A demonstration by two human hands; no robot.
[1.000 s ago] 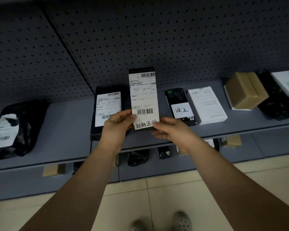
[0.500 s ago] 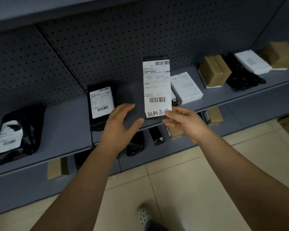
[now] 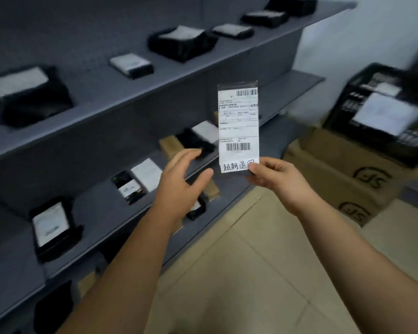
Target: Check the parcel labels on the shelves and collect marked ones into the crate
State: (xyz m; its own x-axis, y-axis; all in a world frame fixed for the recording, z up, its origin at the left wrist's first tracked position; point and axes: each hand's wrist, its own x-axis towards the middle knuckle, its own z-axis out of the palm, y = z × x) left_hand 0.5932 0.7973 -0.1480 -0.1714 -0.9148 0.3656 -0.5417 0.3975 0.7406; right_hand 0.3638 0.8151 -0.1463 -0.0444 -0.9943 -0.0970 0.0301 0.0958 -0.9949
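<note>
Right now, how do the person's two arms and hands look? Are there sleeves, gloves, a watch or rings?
Both forearms are bare as far as the picture shows: no sleeve comes into view. The left hand and the right hand wear no gloves. No watch, bracelet or band shows at either wrist, and no ring can be seen on the visible fingers. The nails look short and plain.

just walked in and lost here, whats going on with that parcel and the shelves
A person is sorting parcels. The right hand pinches the bottom edge of a slim parcel whose label carries a handwritten mark. The left hand is open beside it, holding nothing. Other parcels lie on the shelves. A black crate, already holding parcels, sits on cardboard boxes to the right.
</note>
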